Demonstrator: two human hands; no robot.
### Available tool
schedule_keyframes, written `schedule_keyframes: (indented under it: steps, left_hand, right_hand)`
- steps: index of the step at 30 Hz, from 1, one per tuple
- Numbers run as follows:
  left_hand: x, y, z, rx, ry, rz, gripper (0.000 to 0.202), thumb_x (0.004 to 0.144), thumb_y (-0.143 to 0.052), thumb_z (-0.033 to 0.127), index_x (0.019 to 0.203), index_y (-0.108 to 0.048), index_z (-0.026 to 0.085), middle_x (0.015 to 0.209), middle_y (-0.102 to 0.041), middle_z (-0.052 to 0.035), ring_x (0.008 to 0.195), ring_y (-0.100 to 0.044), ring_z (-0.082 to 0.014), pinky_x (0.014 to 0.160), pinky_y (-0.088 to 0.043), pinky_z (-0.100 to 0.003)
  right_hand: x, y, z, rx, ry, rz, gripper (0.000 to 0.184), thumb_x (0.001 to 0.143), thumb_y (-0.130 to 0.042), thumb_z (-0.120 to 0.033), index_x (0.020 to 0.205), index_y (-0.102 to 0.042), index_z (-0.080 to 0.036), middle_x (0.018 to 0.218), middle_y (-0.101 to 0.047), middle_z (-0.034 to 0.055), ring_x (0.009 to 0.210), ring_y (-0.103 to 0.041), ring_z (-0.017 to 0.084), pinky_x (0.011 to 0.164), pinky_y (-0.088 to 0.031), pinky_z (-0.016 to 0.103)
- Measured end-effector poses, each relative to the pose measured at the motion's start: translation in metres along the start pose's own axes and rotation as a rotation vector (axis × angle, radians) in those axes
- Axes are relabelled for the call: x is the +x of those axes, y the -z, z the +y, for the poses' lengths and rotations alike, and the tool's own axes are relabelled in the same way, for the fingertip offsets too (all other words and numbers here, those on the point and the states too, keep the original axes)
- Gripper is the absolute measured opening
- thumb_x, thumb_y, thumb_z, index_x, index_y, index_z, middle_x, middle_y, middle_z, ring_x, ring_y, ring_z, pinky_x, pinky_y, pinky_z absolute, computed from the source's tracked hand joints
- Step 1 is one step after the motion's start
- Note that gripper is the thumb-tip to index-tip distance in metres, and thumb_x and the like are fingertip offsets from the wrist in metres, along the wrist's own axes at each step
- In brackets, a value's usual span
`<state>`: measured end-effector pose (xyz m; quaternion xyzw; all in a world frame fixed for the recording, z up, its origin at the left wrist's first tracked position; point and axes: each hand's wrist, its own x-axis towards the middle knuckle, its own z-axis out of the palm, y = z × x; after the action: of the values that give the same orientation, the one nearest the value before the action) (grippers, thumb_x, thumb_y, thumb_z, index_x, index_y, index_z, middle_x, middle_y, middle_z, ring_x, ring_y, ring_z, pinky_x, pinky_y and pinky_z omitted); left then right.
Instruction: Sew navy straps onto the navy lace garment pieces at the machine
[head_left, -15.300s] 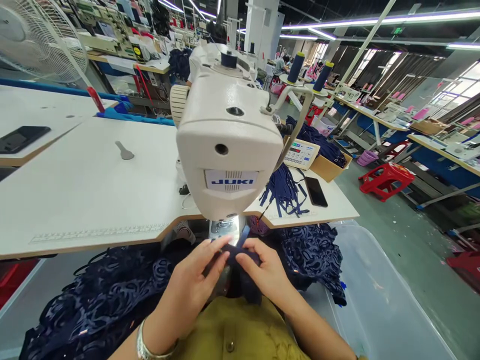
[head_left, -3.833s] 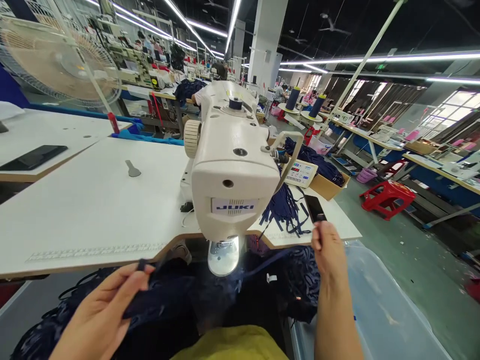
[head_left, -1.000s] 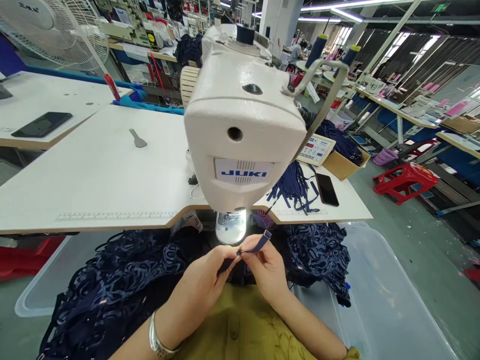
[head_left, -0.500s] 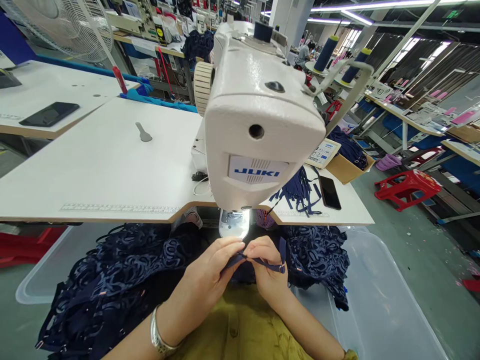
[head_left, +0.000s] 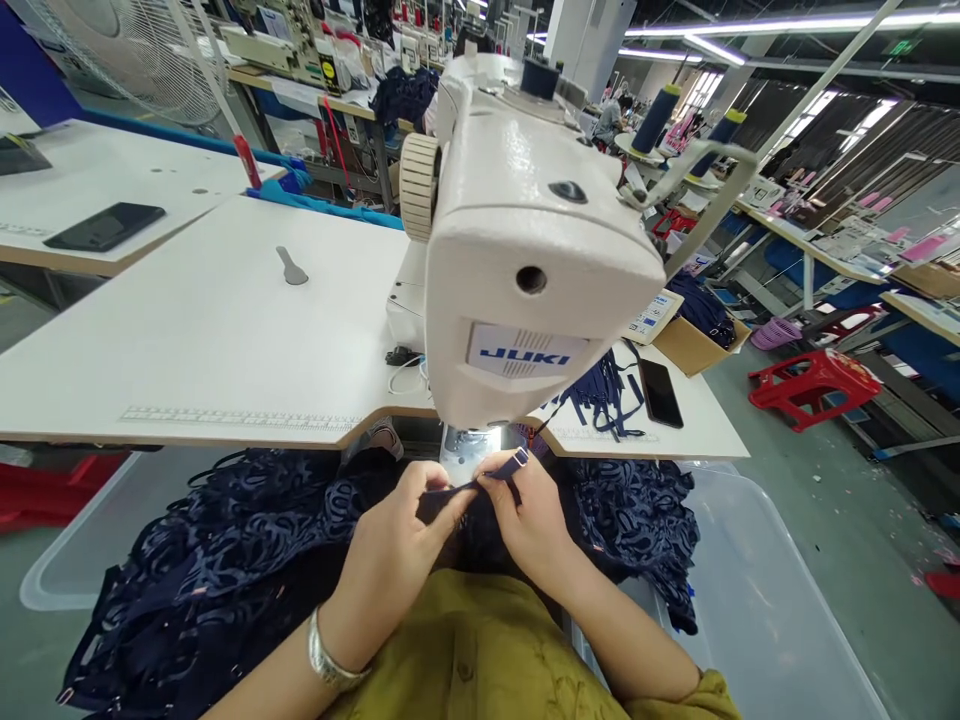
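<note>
A narrow navy strap (head_left: 495, 474) with a small metal slider is stretched between my two hands, just in front of the sewing machine's lit metal bed (head_left: 466, 452). My left hand (head_left: 409, 520) pinches one part of it between thumb and fingers. Close beside, my right hand (head_left: 525, 500) grips the strap, its slider end lying over the fingers. The white sewing machine (head_left: 540, 260) rises directly beyond them; its needle area is hidden behind the head. Navy lace garments (head_left: 247, 540) are heaped below my left hand, and more lace (head_left: 637, 530) lies to the right.
Cut navy straps (head_left: 604, 395) and a phone (head_left: 660, 392) lie on the table right of the machine. A metal thread-snip-like piece (head_left: 292, 268) rests on the left tabletop (head_left: 187, 340). A clear plastic bin (head_left: 772, 590) stands below right, with a red stool (head_left: 817, 385) beyond.
My hands have moved slightly up and apart, and the strap now runs more level between them. Its slider has swung up over my right hand. The camera view has shifted a little.
</note>
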<state>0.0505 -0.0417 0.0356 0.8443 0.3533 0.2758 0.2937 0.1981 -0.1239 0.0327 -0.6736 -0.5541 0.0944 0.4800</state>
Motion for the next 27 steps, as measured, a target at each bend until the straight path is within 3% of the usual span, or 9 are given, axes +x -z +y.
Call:
schedule_keyframes:
  steps: [3,4,6,8,11,15,18,24,27]
  left_hand:
    - [0.0,0.002,-0.007,0.177,-0.303,0.328,0.031,0.082,-0.067,0.031,0.107,-0.057,0.017,0.102,-0.064,-0.0089,0.092,-0.063,-0.0198,0.079,-0.051,-0.03]
    - [0.0,0.002,-0.008,0.219,-0.429,0.384,0.035,0.08,-0.069,0.024,0.112,-0.057,0.015,0.107,-0.064,-0.0106,0.1,-0.062,-0.0208,0.087,-0.048,-0.032]
    - [-0.002,0.003,-0.01,0.274,-0.631,0.346,0.038,0.08,-0.068,0.015,0.117,-0.058,0.016,0.11,-0.067,-0.0088,0.104,-0.061,-0.0186,0.098,-0.041,-0.033]
    - [-0.004,0.001,-0.011,0.288,-0.72,0.207,0.037,0.085,-0.063,0.015,0.121,-0.058,0.017,0.113,-0.069,-0.0054,0.107,-0.062,-0.0163,0.104,-0.034,-0.033]
    - [-0.004,-0.002,-0.012,0.294,-0.695,0.11,0.034,0.091,-0.056,0.022,0.125,-0.056,0.019,0.119,-0.067,-0.0039,0.115,-0.058,-0.0173,0.106,-0.027,-0.035]
    - [0.0,-0.005,-0.013,0.302,-0.672,0.083,0.035,0.092,-0.052,0.022,0.127,-0.054,0.024,0.12,-0.067,-0.0014,0.117,-0.057,-0.0171,0.098,-0.032,-0.033]
    - [0.003,-0.006,-0.015,0.299,-0.655,0.076,0.035,0.093,-0.05,0.021,0.127,-0.054,0.027,0.12,-0.067,-0.0004,0.116,-0.057,-0.0174,0.094,-0.032,-0.033]
    - [0.005,-0.008,-0.013,0.29,-0.63,0.087,0.034,0.094,-0.049,0.02,0.127,-0.054,0.026,0.125,-0.064,0.0002,0.119,-0.055,-0.0179,0.092,-0.031,-0.035]
    - [0.008,-0.008,-0.008,0.308,-0.625,0.118,0.031,0.094,-0.048,0.021,0.124,-0.056,0.024,0.123,-0.065,0.0001,0.118,-0.056,-0.0181,0.091,-0.033,-0.034]
  right_hand:
    - [0.004,-0.004,0.002,-0.085,-0.022,0.044,0.011,0.095,-0.048,-0.024,0.094,-0.058,-0.021,0.088,-0.064,0.005,0.084,-0.058,0.02,0.076,-0.046,0.032]
    - [0.004,-0.005,0.002,-0.086,-0.033,0.05,0.01,0.094,-0.048,-0.024,0.095,-0.058,-0.021,0.089,-0.064,0.005,0.085,-0.058,0.02,0.076,-0.046,0.032]
    - [0.005,-0.006,0.002,-0.058,-0.067,0.046,0.009,0.094,-0.05,-0.025,0.095,-0.058,-0.022,0.09,-0.063,0.0041,0.085,-0.057,0.019,0.075,-0.045,0.031]
    - [0.007,-0.006,0.001,0.004,-0.113,0.039,0.006,0.093,-0.051,-0.025,0.095,-0.057,-0.023,0.089,-0.061,0.0024,0.083,-0.055,0.018,0.075,-0.044,0.03]
    - [0.012,-0.005,0.001,0.134,-0.215,0.029,0.005,0.088,-0.054,-0.022,0.093,-0.053,-0.023,0.083,-0.053,-0.0009,0.075,-0.05,0.015,0.071,-0.043,0.028]
    - [0.019,-0.005,0.006,0.398,-0.381,-0.007,0.017,0.082,-0.059,-0.022,0.092,-0.045,-0.023,0.073,-0.041,-0.0053,0.066,-0.043,0.012,0.064,-0.04,0.025]
    - [0.023,-0.006,0.013,0.529,-0.437,-0.056,0.016,0.082,-0.057,-0.024,0.086,-0.042,-0.023,0.073,-0.041,-0.0063,0.062,-0.041,0.01,0.061,-0.038,0.023]
    - [0.034,0.0,0.023,0.398,-0.39,-0.002,0.012,0.088,-0.05,-0.03,0.08,-0.047,-0.021,0.068,-0.044,-0.006,0.061,-0.044,0.011,0.06,-0.037,0.024]
    - [0.043,0.003,0.024,0.28,-0.353,-0.002,0.006,0.085,-0.05,-0.025,0.08,-0.048,-0.021,0.066,-0.046,-0.0061,0.059,-0.044,0.011,0.058,-0.037,0.024]
